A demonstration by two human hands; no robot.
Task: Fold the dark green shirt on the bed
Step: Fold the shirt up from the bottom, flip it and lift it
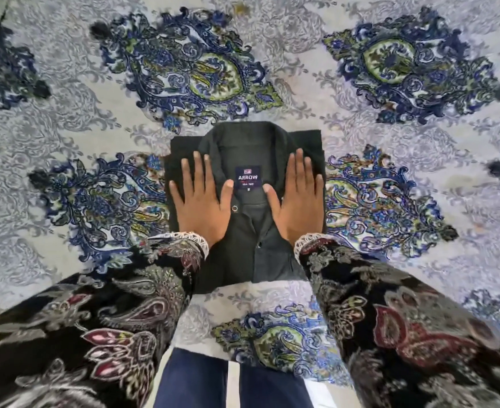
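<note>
Head view, item one: dark green shirt [244,148], lying folded into a compact rectangle at the centre of the patterned bedspread [390,178], collar pointing to 12 o'clock, navy "ARROW" label [248,177] showing inside the neck. Left hand [203,201] and right hand [297,198] are resting palm-down on the shirt at 9 and 3 o'clock of the label, fingers spread flat, gripping nothing.
</note>
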